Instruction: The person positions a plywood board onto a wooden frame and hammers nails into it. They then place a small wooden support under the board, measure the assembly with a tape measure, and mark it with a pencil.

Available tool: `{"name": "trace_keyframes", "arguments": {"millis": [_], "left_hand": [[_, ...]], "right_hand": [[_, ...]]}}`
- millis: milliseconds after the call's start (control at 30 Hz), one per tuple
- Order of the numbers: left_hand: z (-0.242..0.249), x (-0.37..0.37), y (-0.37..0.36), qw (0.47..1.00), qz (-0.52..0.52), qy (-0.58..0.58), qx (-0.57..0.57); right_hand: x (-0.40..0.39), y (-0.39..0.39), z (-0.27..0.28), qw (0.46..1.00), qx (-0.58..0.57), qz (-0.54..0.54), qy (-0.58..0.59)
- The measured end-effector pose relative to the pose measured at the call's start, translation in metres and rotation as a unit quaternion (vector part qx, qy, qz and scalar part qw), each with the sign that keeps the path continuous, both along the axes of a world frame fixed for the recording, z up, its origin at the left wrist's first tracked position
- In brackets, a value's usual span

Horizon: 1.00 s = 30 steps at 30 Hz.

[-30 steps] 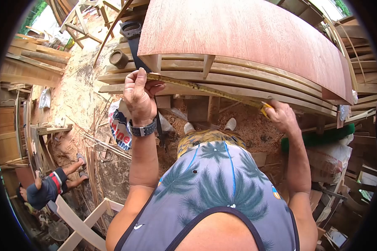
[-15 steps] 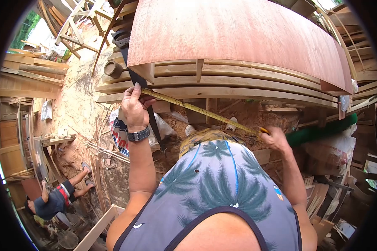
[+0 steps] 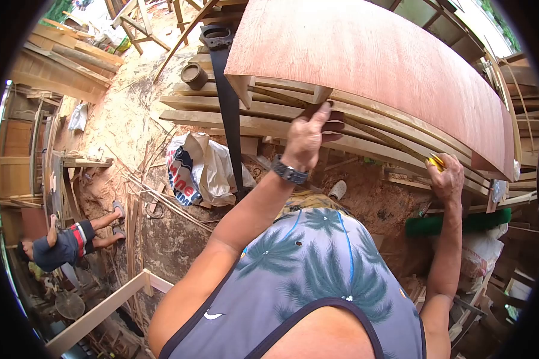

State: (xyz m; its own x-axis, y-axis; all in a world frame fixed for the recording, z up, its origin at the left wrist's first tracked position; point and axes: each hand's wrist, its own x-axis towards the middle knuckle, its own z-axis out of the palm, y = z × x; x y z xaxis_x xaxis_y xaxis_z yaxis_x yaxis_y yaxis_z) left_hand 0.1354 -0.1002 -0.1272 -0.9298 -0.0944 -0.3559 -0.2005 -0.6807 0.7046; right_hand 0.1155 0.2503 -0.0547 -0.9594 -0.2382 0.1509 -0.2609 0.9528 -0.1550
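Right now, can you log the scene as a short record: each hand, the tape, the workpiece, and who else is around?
left hand: pinches the free end of the yellow measuring tape against the stacked curved wooden slats
right hand: grips the tape's yellow case
tape: stretched taut between the hands along the slats
reddish-brown plywood panel: lies on top of the slats
other person: crouched on the sawdust floor, far left

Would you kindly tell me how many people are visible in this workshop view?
2: the wearer, left hand and right hand stretching a tape measure; another person crouches at far left. Others may be hidden.
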Motion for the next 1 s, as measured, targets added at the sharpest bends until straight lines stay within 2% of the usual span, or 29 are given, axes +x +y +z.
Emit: {"name": "trace_keyframes", "arguments": {"millis": [133, 200, 300, 433, 500, 567, 700, 800, 1000], "left_hand": [[-0.014, -0.009, 0.022, 1.0, -0.012, -0.013, 0.007], [-0.002, -0.004, 0.025, 0.977, -0.204, -0.063, 0.006], [0.01, -0.006, 0.043, 0.976, -0.213, -0.045, -0.017], [0.013, -0.021, 0.056, 0.994, -0.104, 0.029, 0.021], [0.006, -0.03, 0.056, 0.99, -0.124, 0.048, 0.041], [0.009, -0.032, 0.058, 0.993, -0.093, 0.052, 0.052], [0.005, -0.036, 0.059, 0.992, -0.094, 0.067, 0.049], [0.01, -0.036, 0.058, 0.992, -0.087, 0.076, 0.051], [0.007, -0.039, 0.069, 0.989, -0.124, 0.076, 0.028]], "right_hand": [[-0.016, 0.011, 0.012, 1.0, 0.0, 0.007, 0.007], [-0.019, 0.018, 0.014, 1.0, -0.016, 0.012, -0.003], [-0.021, 0.013, 0.022, 0.999, -0.031, 0.005, 0.007], [-0.029, 0.009, 0.026, 0.999, -0.025, 0.015, 0.023], [-0.031, 0.004, 0.03, 0.999, -0.021, 0.017, 0.016], [-0.032, 0.001, 0.03, 0.999, -0.024, 0.017, 0.03], [-0.036, 0.004, 0.029, 0.999, -0.015, 0.024, 0.023], [-0.035, -0.004, 0.032, 1.0, -0.015, -0.008, -0.001], [-0.038, -0.022, 0.036, 1.0, -0.017, 0.006, 0.017]]}}
